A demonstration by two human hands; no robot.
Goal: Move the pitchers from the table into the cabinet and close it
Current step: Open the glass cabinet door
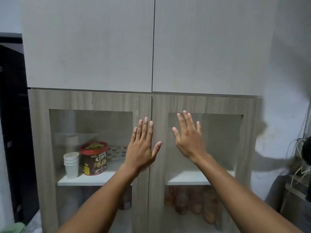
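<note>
A wood-grain cabinet with two glass-paned doors fills the view; both doors are shut, the left door (90, 101) meeting the right door (210, 105) at the middle seam. My left hand (143, 145) lies flat, fingers apart, on the left door's inner frame by the seam. My right hand (188, 138) is spread open at the right door's inner frame and glass; I cannot tell whether it touches. Blurred brownish vessels (190, 202) show behind the lower right glass; whether they are pitchers is unclear. No table is in view.
Behind the left glass a white shelf (94, 179) carries stacked paper cups (71, 163) and a red-lidded chocolate cereal tub (94, 158). Plain grey upper doors (90, 47) hang above. A dark unit (13, 115) stands left; cables and clutter (297, 162) sit right.
</note>
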